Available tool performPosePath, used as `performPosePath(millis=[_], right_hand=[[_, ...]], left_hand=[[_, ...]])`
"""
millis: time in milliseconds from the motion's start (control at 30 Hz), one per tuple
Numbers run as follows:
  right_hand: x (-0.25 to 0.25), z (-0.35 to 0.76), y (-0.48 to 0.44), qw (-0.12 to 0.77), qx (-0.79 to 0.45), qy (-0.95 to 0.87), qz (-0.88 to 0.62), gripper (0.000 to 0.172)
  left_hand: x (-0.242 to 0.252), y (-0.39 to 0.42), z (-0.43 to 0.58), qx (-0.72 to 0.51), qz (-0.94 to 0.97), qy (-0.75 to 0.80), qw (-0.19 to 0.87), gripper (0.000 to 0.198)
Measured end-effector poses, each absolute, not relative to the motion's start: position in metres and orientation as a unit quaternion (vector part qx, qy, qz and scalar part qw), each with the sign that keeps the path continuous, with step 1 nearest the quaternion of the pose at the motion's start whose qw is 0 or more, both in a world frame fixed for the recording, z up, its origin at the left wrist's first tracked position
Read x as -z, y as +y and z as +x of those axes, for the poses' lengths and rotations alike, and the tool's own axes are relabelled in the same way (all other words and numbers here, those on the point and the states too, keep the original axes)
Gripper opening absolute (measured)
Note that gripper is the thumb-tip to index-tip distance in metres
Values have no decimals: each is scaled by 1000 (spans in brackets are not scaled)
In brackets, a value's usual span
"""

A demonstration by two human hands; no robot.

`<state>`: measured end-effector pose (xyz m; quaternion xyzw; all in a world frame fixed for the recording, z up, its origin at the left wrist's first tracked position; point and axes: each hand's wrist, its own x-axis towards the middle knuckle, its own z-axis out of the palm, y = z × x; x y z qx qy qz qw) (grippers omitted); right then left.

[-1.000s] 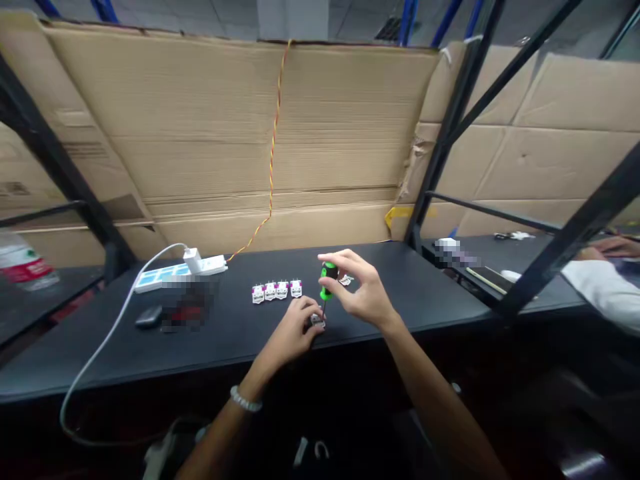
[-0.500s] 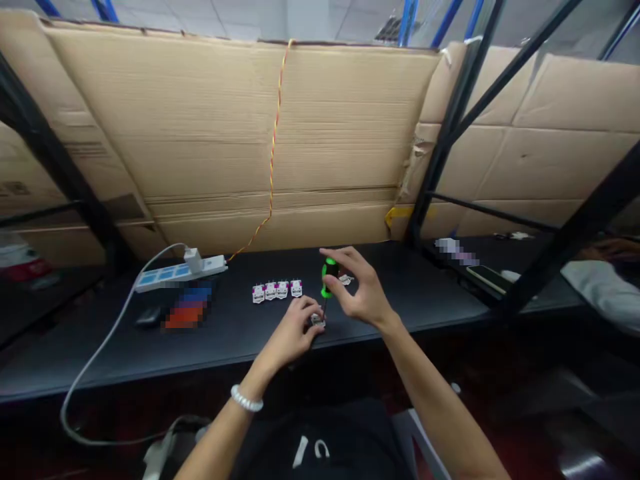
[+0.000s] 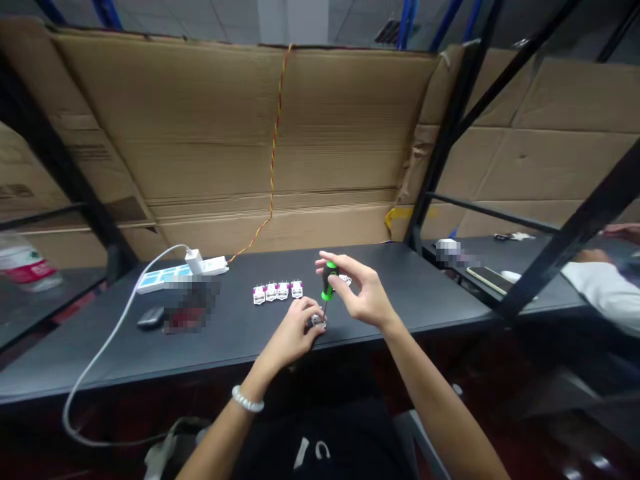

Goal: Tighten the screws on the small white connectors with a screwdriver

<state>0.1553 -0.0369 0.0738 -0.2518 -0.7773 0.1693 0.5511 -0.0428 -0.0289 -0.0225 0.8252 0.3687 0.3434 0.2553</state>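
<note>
My right hand grips a green and black screwdriver between thumb and fingers. The screwdriver stands nearly upright, its shaft reaching down to a small white part at the table's front. Pinched around that part, my left hand holds it down on the table; its fingers cover much of it. Beyond my left hand, several white and purple parts sit in a row. Another small whitish piece lies behind my right hand, partly hidden.
On the dark table, a power strip with a plugged-in white cable and a dark mouse-like object lie left. Cardboard walls the back. A black metal post rises at right. Another person's sleeve shows far right.
Both hands stay nearly in place. The right fingers have shifted slightly around the screwdriver handle. The picture has become darker at the back, and the person's arm at far right has moved.
</note>
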Motion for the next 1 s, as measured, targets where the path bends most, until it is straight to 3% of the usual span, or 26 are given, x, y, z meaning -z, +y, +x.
performPosePath(millis=[100,167,300,433,533,633,800,900,1000], right_hand=[[-74,154,-36,573,-100,-761,-289,30],[-75,155,-36,566,-70,-764,-301,35],[-76,156,-37,537,-145,-787,-268,44],[-75,155,-36,560,-102,-766,-300,31],[-76,155,-36,550,-77,-772,-310,38],[-77,155,-38,528,-149,-790,-273,43],[-79,155,-39,552,-125,-771,-293,28],[-78,156,-39,546,-94,-776,-301,35],[-75,158,-39,531,-146,-790,-270,44]], left_hand=[[22,-29,-43,-339,828,368,253,12],[21,-30,-43,-339,828,369,251,11],[19,-31,-42,-342,826,369,254,10],[20,-30,-42,-340,826,370,253,10],[21,-29,-42,-337,828,373,248,9],[21,-30,-42,-339,826,375,249,10],[21,-31,-42,-343,828,368,247,10],[22,-30,-42,-343,829,369,243,10],[22,-30,-42,-343,828,368,247,10]])
